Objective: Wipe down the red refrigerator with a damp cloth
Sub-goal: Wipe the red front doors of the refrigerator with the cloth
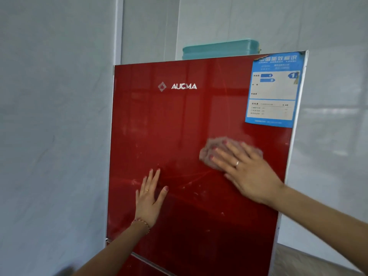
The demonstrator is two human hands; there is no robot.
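The left hand [150, 198] lies flat with fingers straight against the glossy red refrigerator door [179, 124], holding nothing. To its right and higher, the right hand [243, 168] presses a crumpled pinkish-grey cloth [211, 150] to the door with straight fingers, below the blue energy label [274, 90].

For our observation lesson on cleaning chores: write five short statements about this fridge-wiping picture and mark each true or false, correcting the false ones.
1. The right hand presses the cloth flat on the red refrigerator door. True.
2. The left hand holds a spray bottle. False: it lies flat on the door and holds nothing.
3. A blue energy label sits at the door's upper right. True.
4. The cloth covers the brand logo. False: the logo is uncovered, higher and to the left.
5. A teal container sits on top of the refrigerator. True.
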